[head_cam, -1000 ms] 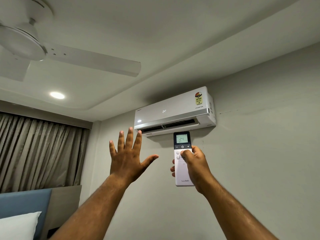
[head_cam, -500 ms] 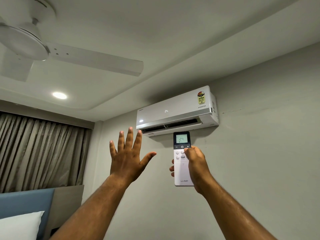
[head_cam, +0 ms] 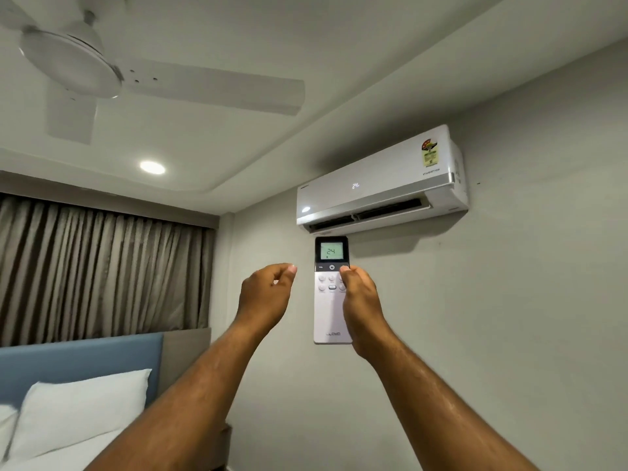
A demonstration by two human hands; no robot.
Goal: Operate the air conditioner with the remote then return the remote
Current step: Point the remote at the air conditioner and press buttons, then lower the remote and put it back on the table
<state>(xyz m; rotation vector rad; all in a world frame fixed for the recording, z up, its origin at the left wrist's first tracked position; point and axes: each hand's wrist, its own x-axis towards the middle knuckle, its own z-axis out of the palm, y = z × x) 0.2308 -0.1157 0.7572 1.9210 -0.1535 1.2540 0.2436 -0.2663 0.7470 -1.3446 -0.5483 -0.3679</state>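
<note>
A white air conditioner (head_cam: 380, 185) hangs high on the wall; its front shows 24 and its flap is open. Just below it I hold a white remote (head_cam: 330, 312) upright, its screen reading 24. My right hand (head_cam: 360, 304) grips the remote's right side, thumb on the buttons by the dark band under the screen. My left hand (head_cam: 265, 297) is raised beside the remote on the left, fingers curled inward, holding nothing and not touching it.
A white ceiling fan (head_cam: 102, 79) hangs overhead at upper left, near a round ceiling light (head_cam: 152, 167). Brown curtains (head_cam: 102, 266) cover the left wall. A blue headboard (head_cam: 81, 362) and white pillow (head_cam: 78, 416) sit at lower left.
My left hand went from spread wide to curled and sits nearer the remote. My right thumb slid up to the band under the screen. The view tilted, showing more bed and fan.
</note>
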